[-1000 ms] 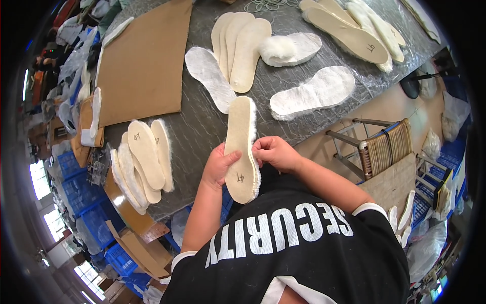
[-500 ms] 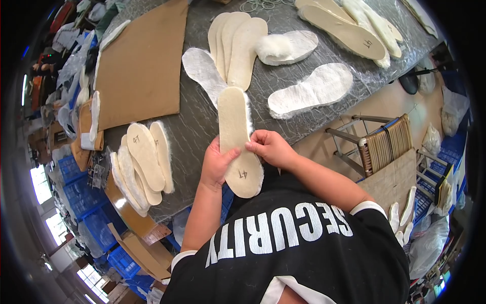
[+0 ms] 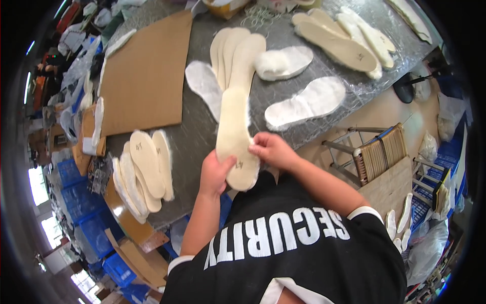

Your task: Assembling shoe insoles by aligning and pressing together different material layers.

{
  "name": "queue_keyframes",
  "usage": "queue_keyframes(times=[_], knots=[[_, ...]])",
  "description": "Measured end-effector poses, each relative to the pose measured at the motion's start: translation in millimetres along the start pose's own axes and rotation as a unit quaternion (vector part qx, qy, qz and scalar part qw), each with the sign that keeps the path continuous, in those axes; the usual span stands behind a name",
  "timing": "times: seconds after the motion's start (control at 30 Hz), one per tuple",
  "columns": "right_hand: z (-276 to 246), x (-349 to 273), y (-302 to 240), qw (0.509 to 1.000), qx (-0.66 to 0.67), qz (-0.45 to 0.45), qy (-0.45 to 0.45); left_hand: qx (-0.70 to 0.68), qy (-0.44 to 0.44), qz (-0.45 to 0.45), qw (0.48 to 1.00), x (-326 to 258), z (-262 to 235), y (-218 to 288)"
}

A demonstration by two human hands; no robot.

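Observation:
Both my hands hold a cream insole (image 3: 234,121) with white fluff along its right edge, its far end over a fan of cream insoles (image 3: 248,55). My left hand (image 3: 214,171) grips its left side near the close end, thumb on top by a dark mark; the fingers underneath are hidden. My right hand (image 3: 273,152) pinches the fluffy right edge. Beside the fan lie a white fleece insole (image 3: 203,83) on the left, a folded one with a fluffy tuft (image 3: 283,63) on the right, and a flat fleece insole (image 3: 306,104) nearer me.
Brown cardboard (image 3: 147,76) covers the left of the grey, plastic-covered table (image 3: 195,137). Insole piles lie at the near left (image 3: 147,167) and far right (image 3: 339,43). A woven-seat stool (image 3: 382,152) stands off the right edge. Blue crates (image 3: 76,197) fill the left side.
My left hand sits closer to the insole's near end, its thumb now beside the dark mark. My right hand still pinches the right edge. The view has tilted, showing more of the table's far side.

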State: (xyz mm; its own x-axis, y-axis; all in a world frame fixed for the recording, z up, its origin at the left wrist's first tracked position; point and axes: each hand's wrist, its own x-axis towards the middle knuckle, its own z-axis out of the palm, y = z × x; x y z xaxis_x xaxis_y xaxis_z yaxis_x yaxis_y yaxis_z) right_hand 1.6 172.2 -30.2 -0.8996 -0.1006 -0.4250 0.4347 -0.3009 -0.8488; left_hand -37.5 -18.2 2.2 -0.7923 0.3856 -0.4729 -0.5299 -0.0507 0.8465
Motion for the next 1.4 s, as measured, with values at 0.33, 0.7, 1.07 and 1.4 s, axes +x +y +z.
queue_keyframes(times=[0.33, 0.7, 1.07, 1.4], knots=[[-30, -5, -44, 0.972, 0.099, -0.188, 0.102, -0.057, -0.101, 0.062, 0.991, -4, -2, 3], [-195, 81, -167, 0.831, 0.216, -0.361, 0.365, 0.134, 0.039, -0.063, 0.988, 49, -13, 13], [-62, 56, -147, 0.697, -0.415, -0.542, 0.22, -0.26, -0.208, -0.094, 0.938, 127, 47, 129], [-48, 73, -121, 0.947, 0.17, -0.218, 0.166, -0.119, -0.137, 0.085, 0.98, 132, 32, 118]])
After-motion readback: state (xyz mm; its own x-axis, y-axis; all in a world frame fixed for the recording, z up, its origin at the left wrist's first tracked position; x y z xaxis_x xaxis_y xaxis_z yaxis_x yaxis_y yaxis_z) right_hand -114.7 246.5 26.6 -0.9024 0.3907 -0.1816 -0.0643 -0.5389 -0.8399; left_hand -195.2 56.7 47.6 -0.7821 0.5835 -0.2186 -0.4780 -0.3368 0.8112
